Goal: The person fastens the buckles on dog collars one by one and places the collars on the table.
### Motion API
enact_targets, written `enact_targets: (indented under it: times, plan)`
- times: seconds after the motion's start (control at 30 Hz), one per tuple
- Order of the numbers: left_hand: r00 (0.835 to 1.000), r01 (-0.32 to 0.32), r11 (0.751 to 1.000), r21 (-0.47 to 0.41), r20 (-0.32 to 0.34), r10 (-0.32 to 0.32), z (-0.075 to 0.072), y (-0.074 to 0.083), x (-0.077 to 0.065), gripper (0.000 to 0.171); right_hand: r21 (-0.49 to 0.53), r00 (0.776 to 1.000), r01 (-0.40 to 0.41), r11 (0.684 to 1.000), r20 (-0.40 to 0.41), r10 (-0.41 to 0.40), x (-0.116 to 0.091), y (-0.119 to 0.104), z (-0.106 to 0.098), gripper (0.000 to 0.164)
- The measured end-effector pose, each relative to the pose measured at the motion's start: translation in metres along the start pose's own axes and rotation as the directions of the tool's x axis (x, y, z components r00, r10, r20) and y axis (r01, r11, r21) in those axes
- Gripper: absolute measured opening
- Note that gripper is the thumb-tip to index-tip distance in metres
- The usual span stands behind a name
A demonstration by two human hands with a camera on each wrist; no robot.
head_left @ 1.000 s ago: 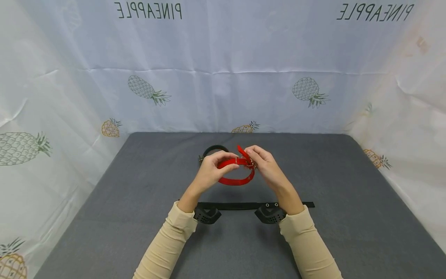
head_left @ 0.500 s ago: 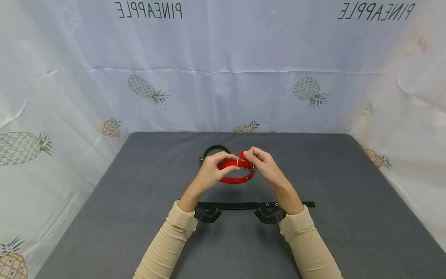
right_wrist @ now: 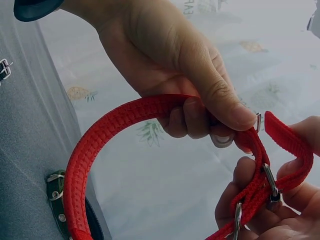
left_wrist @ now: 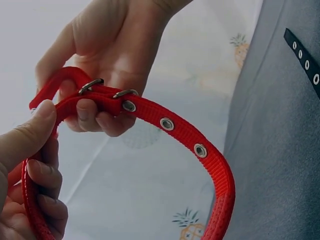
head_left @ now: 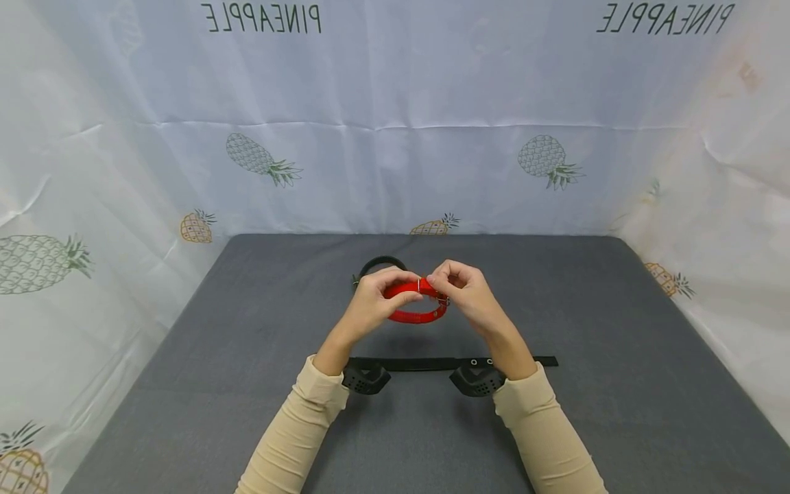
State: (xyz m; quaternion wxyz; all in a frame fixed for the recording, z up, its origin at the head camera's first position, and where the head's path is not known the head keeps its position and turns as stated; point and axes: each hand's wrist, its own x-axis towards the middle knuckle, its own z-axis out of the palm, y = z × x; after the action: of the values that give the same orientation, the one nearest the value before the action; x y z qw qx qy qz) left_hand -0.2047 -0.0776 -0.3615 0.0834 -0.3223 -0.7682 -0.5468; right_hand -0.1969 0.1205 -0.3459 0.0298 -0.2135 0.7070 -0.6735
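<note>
A red dog collar (head_left: 416, 318), fastened into a ring, is held up over the grey table between both hands. My left hand (head_left: 375, 296) grips its band, thumb on the outer face and fingers inside, beside a metal keeper loop (right_wrist: 259, 121). My right hand (head_left: 466, 291) pinches the strap by the buckle (left_wrist: 91, 86), some fingers beneath it. The strap's free end (right_wrist: 285, 132) passes out of the buckle and bends back, its tip pointing at the keeper loop near my left thumb. Silver eyelets (left_wrist: 167, 124) dot the band past the buckle.
A black strap (head_left: 413, 364) with eyelets lies straight across the grey table (head_left: 216, 412) below the wrists. Behind my left hand rests a dark buckled collar (head_left: 381, 261) in a ring. A pineapple-print curtain (head_left: 395, 178) surrounds the table.
The strap's free end, upright a second ago, is now folded down leftward toward the keeper loop. My right fingers have shifted slightly left with it, while my left hand stays in place.
</note>
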Motion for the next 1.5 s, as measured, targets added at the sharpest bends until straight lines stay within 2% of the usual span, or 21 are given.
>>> enact_targets:
  times: [0.2,0.37,0.57,0.73,0.93,1.03,1.27,1.5]
  plan:
    - [1.000,-0.013,1.000,0.024,-0.002,0.013,-0.001,0.001,0.000,0.025,-0.007,1.000,0.026,1.000,-0.009,-0.026,0.000,0.000,0.001,0.023]
    - [0.999,-0.053,0.998,0.033,0.004,0.053,-0.001,0.001,0.000,0.026,-0.006,0.999,0.045,0.999,-0.006,-0.045,-0.001,0.001,0.001,0.024]
    - [0.996,-0.076,0.997,0.030,0.044,0.075,-0.001,0.001,-0.001,0.026,-0.007,1.000,0.026,1.000,-0.001,-0.026,-0.001,0.002,0.001,0.019]
    - [0.997,-0.049,0.999,0.009,0.067,0.048,-0.002,0.003,-0.001,0.026,-0.041,0.999,-0.043,0.998,0.024,0.044,0.000,0.004,-0.003,0.008]
    - [0.999,0.005,0.999,-0.037,0.053,-0.003,-0.005,0.005,0.000,0.026,-0.034,0.983,-0.125,0.992,0.135,0.129,0.001,0.004,-0.010,0.026]
    - [0.999,0.009,0.999,-0.050,0.050,-0.007,-0.005,0.005,0.000,0.025,-0.027,0.977,-0.121,0.992,0.172,0.123,0.001,0.003,-0.010,0.026]
    - [0.997,-0.011,0.998,-0.062,0.076,0.015,-0.004,0.006,-0.001,0.027,-0.049,0.986,-0.053,0.997,0.155,0.060,0.000,0.004,-0.006,0.022]
    - [0.998,0.011,0.997,-0.076,0.068,-0.006,-0.004,0.004,-0.001,0.024,-0.061,0.987,-0.100,0.993,0.124,0.107,0.000,0.004,-0.006,0.023]
